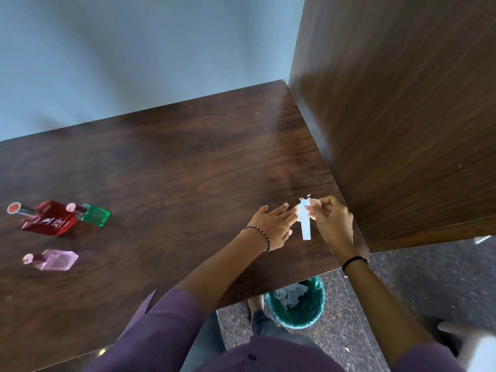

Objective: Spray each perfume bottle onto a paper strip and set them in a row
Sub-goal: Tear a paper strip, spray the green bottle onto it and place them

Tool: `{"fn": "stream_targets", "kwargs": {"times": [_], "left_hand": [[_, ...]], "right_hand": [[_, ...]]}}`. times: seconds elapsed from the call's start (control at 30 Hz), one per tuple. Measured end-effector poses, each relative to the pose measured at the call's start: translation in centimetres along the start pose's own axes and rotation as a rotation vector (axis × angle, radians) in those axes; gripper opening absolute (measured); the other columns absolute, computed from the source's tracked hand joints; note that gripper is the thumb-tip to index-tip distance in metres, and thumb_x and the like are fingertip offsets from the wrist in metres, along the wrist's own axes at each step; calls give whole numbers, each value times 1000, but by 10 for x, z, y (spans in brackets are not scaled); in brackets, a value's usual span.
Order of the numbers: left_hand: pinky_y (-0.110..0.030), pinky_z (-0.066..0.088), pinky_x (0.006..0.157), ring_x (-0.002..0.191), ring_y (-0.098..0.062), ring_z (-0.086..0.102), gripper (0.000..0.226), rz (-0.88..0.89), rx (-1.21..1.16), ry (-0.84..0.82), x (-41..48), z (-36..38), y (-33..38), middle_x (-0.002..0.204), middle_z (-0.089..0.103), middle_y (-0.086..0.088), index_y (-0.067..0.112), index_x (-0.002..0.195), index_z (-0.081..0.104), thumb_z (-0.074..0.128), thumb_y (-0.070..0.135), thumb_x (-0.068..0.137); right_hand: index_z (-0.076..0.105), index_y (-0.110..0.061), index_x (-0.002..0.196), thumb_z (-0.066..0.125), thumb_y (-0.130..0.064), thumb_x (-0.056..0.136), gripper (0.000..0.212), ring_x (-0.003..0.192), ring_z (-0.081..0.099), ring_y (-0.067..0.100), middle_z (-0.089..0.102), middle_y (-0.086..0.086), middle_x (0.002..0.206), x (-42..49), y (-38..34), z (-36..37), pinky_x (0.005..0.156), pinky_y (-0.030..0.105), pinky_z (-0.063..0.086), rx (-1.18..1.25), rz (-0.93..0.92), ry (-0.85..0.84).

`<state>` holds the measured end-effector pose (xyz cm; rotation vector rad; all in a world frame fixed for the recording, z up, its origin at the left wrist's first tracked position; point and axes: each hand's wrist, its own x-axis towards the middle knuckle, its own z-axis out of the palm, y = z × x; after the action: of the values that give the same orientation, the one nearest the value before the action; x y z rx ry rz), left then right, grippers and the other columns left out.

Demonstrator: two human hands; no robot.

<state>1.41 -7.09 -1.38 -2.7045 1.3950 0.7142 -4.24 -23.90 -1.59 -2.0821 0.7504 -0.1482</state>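
The right hand (332, 221) pinches the top of a white paper strip (305, 224), which hangs between both hands. The left hand (273, 226) is open, its fingertips touching the strip. Far to the left of it on the table (174, 170) stand 3 perfume bottles: red (48, 221), green (94, 215) and pink (55, 259).

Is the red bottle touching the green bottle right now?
Cannot tell. In the head view the red bottle and green bottle overlap with no gap showing, but one may simply stand behind the other.
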Motion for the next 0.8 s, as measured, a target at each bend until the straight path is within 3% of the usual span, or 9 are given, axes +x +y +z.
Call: {"fn": "stream_targets", "kwargs": {"times": [0.2,0.37,0.47,0.53,0.57,0.63,0.67,0.73,0.8], "left_hand": [[-51,26,115,152,-16,9,48,-4,11,-10,0,-3,1,166,8,5,19,151,25,30,30,105],[-51,25,116,152,-16,8,48,-5,10,-16,0,-2,1,166,7,6,19,151,25,31,30,104],[-51,24,116,152,-15,8,47,-7,3,-21,1,-1,1,166,5,7,20,150,26,32,30,104],[-51,23,117,153,-15,7,48,-4,0,-18,1,0,1,166,5,7,19,150,26,32,30,104],[-51,23,117,153,-15,7,48,-3,-2,-18,1,0,1,166,5,6,19,151,25,32,31,104],[-51,22,118,153,-15,6,50,2,-2,-26,1,0,0,166,4,6,20,152,24,33,31,104],[-52,21,118,153,-15,6,50,7,-4,-29,1,1,-1,166,4,6,20,152,23,34,32,104],[-51,18,119,153,-15,5,50,21,-30,-5,-1,2,-2,166,3,6,21,151,25,35,31,103],[-47,17,118,152,-14,10,46,23,-91,117,-6,5,-4,166,8,5,22,148,34,39,24,102]], "right_hand": [[54,-3,109,52,-22,103,20,93,71,31,73,15,102,3,-12,10,62,28,47,-41,72,-6],[50,1,117,48,-18,105,22,96,72,29,71,16,108,2,-19,3,53,15,41,-44,83,-34],[43,1,119,45,-16,106,22,90,70,18,68,7,110,1,-21,0,58,22,56,55,120,-23],[41,-5,117,43,-18,106,17,88,76,23,71,15,113,4,-20,-1,68,34,65,136,125,-27],[41,-5,117,43,-18,107,17,87,77,25,71,14,111,4,-21,-2,66,30,64,130,125,-35],[43,-3,119,45,-20,106,21,85,74,20,68,5,106,2,-24,-3,57,17,59,71,115,-48],[46,-5,117,47,-23,105,22,86,73,18,69,3,107,1,-24,-2,59,19,60,44,87,-37],[55,-13,107,52,-30,102,17,86,75,21,76,6,101,-2,-22,1,69,37,64,-9,1,-1],[65,-16,99,60,-32,99,17,79,74,17,76,2,88,-7,-23,3,71,31,60,-61,-84,18]]}}
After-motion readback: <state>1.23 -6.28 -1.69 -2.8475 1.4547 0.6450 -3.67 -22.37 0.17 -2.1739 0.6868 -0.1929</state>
